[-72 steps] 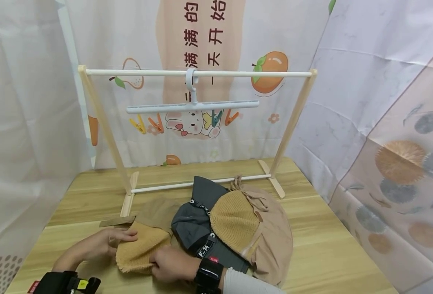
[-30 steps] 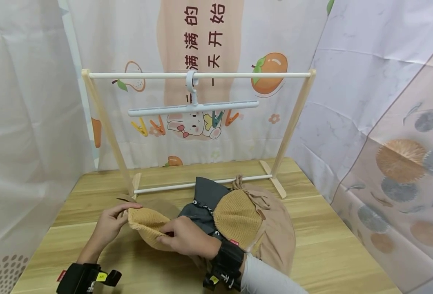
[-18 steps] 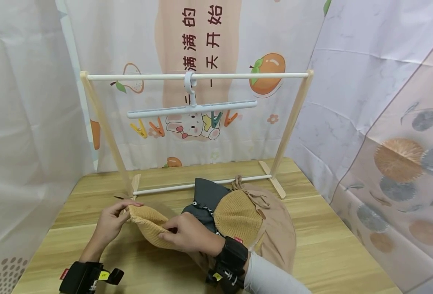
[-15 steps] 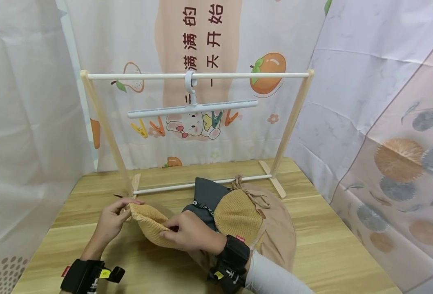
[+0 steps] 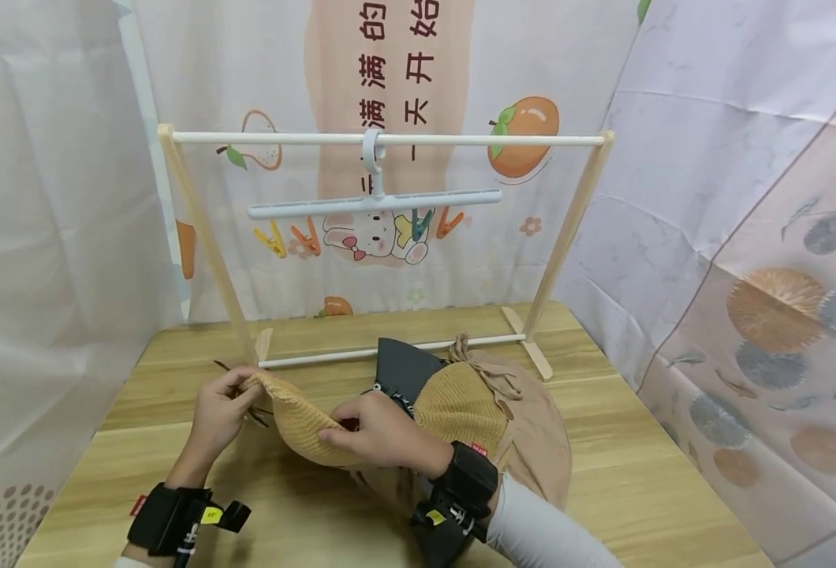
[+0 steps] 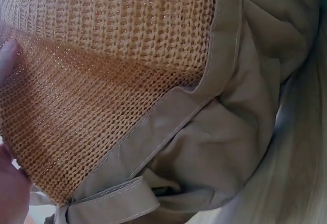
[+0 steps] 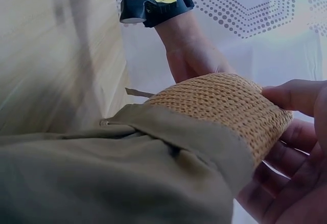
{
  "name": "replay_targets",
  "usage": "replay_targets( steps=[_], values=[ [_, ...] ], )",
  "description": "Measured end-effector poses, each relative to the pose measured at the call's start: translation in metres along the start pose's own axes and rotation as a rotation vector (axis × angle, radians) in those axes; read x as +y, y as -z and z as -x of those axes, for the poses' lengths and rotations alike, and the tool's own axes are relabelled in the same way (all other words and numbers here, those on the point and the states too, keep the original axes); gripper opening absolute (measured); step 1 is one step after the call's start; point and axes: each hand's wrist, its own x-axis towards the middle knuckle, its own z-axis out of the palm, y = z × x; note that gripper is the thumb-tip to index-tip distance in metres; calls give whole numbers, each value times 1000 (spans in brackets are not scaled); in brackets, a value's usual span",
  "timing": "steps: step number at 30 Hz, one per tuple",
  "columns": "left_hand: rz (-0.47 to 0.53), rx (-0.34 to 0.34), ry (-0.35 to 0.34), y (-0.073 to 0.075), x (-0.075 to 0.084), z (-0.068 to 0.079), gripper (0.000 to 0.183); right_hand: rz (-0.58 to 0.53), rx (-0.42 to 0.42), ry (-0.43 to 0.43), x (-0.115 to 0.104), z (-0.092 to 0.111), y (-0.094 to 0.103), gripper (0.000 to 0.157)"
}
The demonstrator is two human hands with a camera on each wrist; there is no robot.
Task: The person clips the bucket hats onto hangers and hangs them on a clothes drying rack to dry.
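Observation:
A sun hat [image 5: 297, 418] with a mustard knit part and khaki cloth is held tilted at the front left of the table. My left hand [image 5: 215, 410] pinches the knit edge at its left end; a thin dark cord hangs there. My right hand [image 5: 382, 430] grips the same edge farther right, thumb on one side and fingers behind. In the left wrist view, the knit [image 6: 102, 96] meets a stitched khaki band [image 6: 168, 121]. The right wrist view shows the right hand [image 7: 299, 147] pinching the knit, with the left hand [image 7: 196, 55] beyond.
Right of my hands lie a dark grey cap [image 5: 407, 369] and another hat of beige cloth [image 5: 535, 434] with a knit part [image 5: 460, 402]. Behind stands a wooden rack [image 5: 570, 237] with a pale blue hanger [image 5: 432, 201] bearing several clips [image 5: 304, 237].
Both hands have lifted the sun hat's near edge and moved farther back and to the right. The right hand shifted its grip along the knit edge.

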Motion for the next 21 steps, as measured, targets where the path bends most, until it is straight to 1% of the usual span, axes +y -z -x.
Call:
replay_targets(
  steps=[2, 4, 8, 15, 18, 21],
  values=[
    [-16, 23, 11, 0, 3, -2, 10, -7, 2, -2, 0, -1, 3, 23],
    [-5, 36, 17, 0, 7, -4, 10, -26, 4, 0, -1, -1, 6, 23],
    [4, 41, 10, 1, 12, -7, 10, -50, 7, 3, -1, -3, 11, 21],
    [-31, 68, 41, 0, 15, -8, 12, -58, 20, 0, -1, -4, 16, 18],
    [-56, 65, 44, 0, 18, -9, 14, -76, 40, -7, 0, -4, 17, 17],
    [-69, 48, 44, 1, 22, -12, 16, -76, 69, -12, 0, -5, 19, 20]
  ],
)
